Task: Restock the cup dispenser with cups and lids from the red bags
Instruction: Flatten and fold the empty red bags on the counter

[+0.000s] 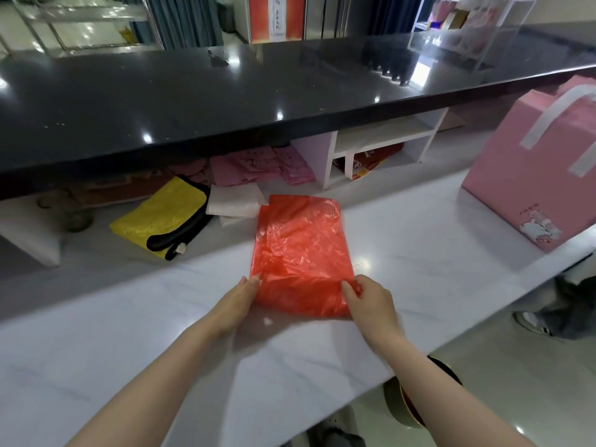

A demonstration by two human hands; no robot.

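Note:
A flat, crumpled red plastic bag (301,250) lies on the white marble counter (419,262), its near end folded over. My left hand (237,301) presses its fingertips on the bag's near left corner. My right hand (371,298) pinches the folded edge at the near right corner. Whether anything is inside the bag cannot be told; it looks flat. No cup dispenser, cups or lids are in view.
A pink gift bag (529,175) stands at the right. A yellow cloth (161,217), white napkins (233,201) and pink packets (261,166) lie under the black upper counter (225,101). A white shelf unit (380,140) holds a bag. A bin (416,395) stands below.

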